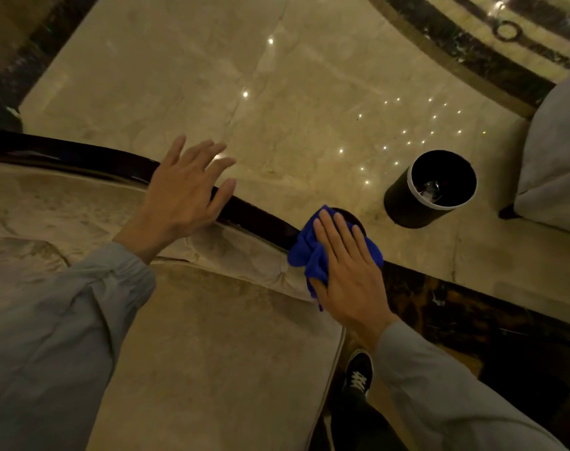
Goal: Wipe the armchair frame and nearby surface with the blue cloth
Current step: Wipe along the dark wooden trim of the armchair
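Observation:
The armchair's dark glossy wooden frame [82,157] curves from the left edge down to the middle, above beige tufted upholstery [212,336]. A crumpled blue cloth [305,255] lies over the frame's right end. My right hand [348,271] presses flat on the cloth, fingers extended and together. My left hand [182,193] rests with its palm on the frame further left, fingers spread and lifted over the floor, holding nothing.
A black cylindrical bin [430,190] with a white rim stands on the polished marble floor [277,92] to the right. Another pale upholstered seat [557,164] is at the right edge. My dark shoe [358,375] stands beside the armchair on dark marble.

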